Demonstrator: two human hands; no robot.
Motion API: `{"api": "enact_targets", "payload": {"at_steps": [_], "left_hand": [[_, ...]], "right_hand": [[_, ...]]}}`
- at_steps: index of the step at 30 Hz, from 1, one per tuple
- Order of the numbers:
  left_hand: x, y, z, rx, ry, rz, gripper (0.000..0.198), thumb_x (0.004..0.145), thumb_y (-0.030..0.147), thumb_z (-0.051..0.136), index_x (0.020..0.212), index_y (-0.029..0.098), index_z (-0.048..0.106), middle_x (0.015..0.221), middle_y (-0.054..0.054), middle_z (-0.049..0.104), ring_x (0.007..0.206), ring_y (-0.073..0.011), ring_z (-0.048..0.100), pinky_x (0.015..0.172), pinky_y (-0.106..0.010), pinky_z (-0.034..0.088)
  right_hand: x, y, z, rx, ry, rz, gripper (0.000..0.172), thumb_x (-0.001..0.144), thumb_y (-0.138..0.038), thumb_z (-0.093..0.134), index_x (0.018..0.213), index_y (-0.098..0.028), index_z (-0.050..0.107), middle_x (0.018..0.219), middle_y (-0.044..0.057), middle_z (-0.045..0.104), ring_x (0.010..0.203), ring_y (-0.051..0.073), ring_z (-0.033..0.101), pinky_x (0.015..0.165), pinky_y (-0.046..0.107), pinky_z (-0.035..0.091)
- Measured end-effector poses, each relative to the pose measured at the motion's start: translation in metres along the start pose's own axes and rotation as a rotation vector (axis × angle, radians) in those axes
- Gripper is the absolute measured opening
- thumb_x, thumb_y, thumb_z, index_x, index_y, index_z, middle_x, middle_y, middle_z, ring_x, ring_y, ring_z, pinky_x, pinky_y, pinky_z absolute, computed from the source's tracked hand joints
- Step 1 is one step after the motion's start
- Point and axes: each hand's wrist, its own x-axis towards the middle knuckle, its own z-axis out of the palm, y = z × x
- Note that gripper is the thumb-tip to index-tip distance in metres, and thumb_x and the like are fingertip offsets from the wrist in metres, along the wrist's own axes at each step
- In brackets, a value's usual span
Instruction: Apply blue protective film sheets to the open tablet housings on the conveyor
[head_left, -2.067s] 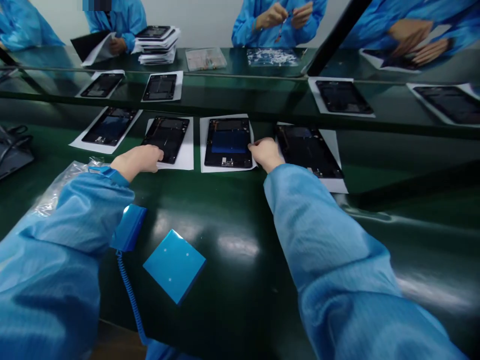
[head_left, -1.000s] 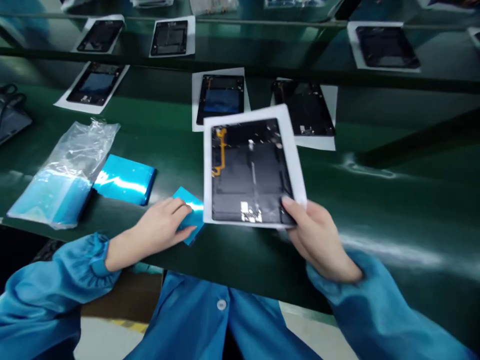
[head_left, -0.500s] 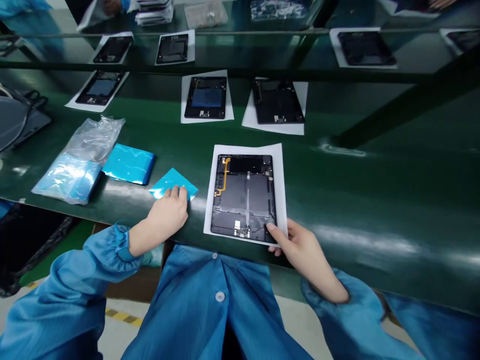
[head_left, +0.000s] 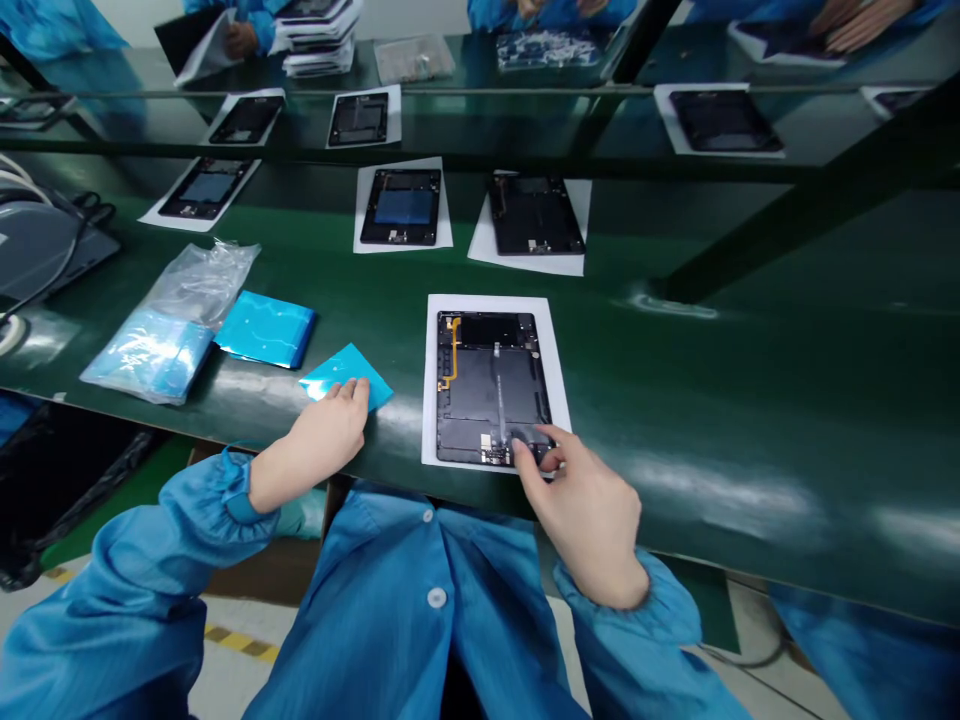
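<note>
An open black tablet chassis [head_left: 491, 385] with an orange flex cable lies on a white paper sheet [head_left: 560, 380] near the front edge of the green belt. My right hand [head_left: 581, 510] rests at its near right corner, thumb and forefinger pinched on a small part there that I cannot make out. My left hand [head_left: 324, 435] lies flat, fingers on the edge of a small blue film square [head_left: 349, 370] left of the tablet.
A blue film stack [head_left: 266, 328] and a clear plastic bag [head_left: 172, 320] lie to the left. Two more tablets on paper [head_left: 401, 208] [head_left: 534, 216] sit farther back, others on the upper shelf [head_left: 480, 150]. People in blue coats work across the line.
The tablet on its paper was carried from the back row and laid down by the front edge. My right hand slid from the paper's corner onto the chassis. My left hand stays on the blue square.
</note>
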Motion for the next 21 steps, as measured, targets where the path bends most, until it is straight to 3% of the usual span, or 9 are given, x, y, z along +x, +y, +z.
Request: {"api": "enact_targets", "payload": {"at_steps": [3,7,10,12,14,17,19,21], "left_hand": [[-0.004,0.000,0.004,-0.041,0.018,-0.043,0.044,0.093,-0.001,0.039,0.130,0.002,0.062,0.125,-0.027,0.072,0.120,-0.0372,0.073,0.092,-0.042,0.059],[-0.006,-0.005,0.012,-0.141,0.051,-0.128,0.031,0.097,0.008,0.041,0.117,0.006,0.066,0.108,-0.024,0.075,0.102,-0.0351,0.076,0.077,-0.038,0.058],[-0.007,-0.018,0.011,-0.263,0.086,-0.156,0.031,0.103,0.014,0.039,0.114,0.009,0.068,0.103,-0.020,0.076,0.097,-0.0310,0.076,0.080,-0.037,0.057],[-0.008,-0.029,0.007,-0.366,0.119,-0.135,0.032,0.106,0.021,0.040,0.107,0.013,0.071,0.108,-0.017,0.076,0.103,-0.0277,0.075,0.090,-0.037,0.057],[-0.010,-0.039,0.004,-0.483,0.139,-0.103,0.035,0.107,0.031,0.044,0.096,0.016,0.073,0.104,-0.011,0.076,0.099,-0.0235,0.074,0.089,-0.034,0.058],[-0.013,-0.049,0.004,-0.859,0.141,-0.067,0.035,0.099,0.048,0.059,0.093,0.017,0.075,0.090,-0.005,0.078,0.083,-0.0194,0.074,0.076,-0.030,0.060],[-0.013,-0.051,0.007,-1.127,0.154,-0.076,0.035,0.088,0.051,0.074,0.094,0.017,0.077,0.089,-0.005,0.080,0.080,-0.0190,0.075,0.072,-0.029,0.062],[-0.012,-0.050,0.011,-1.251,0.202,-0.108,0.031,0.079,0.046,0.083,0.088,0.017,0.078,0.085,-0.004,0.081,0.075,-0.0180,0.075,0.069,-0.028,0.062]], "right_hand": [[-0.013,-0.017,0.009,0.264,-0.085,-0.156,0.038,0.100,-0.049,0.061,0.114,-0.019,0.079,0.073,0.001,0.072,0.058,0.016,0.062,0.061,0.030,0.045],[-0.030,-0.064,0.034,0.565,-0.317,-0.302,0.023,0.098,-0.033,0.064,0.112,-0.021,0.079,0.076,0.001,0.073,0.058,0.015,0.062,0.064,0.031,0.052],[-0.029,-0.101,0.060,0.730,-0.414,-0.280,0.021,0.093,-0.026,0.067,0.110,-0.021,0.078,0.084,0.002,0.076,0.064,0.016,0.066,0.074,0.034,0.060],[-0.022,-0.122,0.075,0.774,-0.435,-0.251,0.029,0.093,-0.027,0.068,0.119,-0.020,0.075,0.097,0.005,0.079,0.069,0.016,0.069,0.078,0.035,0.063],[-0.014,-0.138,0.086,0.852,-0.449,-0.194,0.044,0.092,-0.033,0.071,0.133,-0.018,0.069,0.116,0.010,0.078,0.076,0.016,0.073,0.077,0.035,0.065],[-0.005,-0.155,0.091,1.022,-0.479,-0.111,0.061,0.086,-0.039,0.080,0.141,-0.020,0.063,0.128,0.012,0.076,0.091,0.020,0.077,0.081,0.037,0.068],[-0.001,-0.162,0.090,1.107,-0.500,-0.104,0.061,0.085,-0.038,0.082,0.141,-0.023,0.064,0.127,0.010,0.077,0.100,0.022,0.078,0.091,0.037,0.068],[0.001,-0.164,0.088,1.169,-0.519,-0.102,0.053,0.087,-0.036,0.081,0.136,-0.023,0.066,0.123,0.007,0.079,0.101,0.020,0.079,0.096,0.035,0.067]]}}
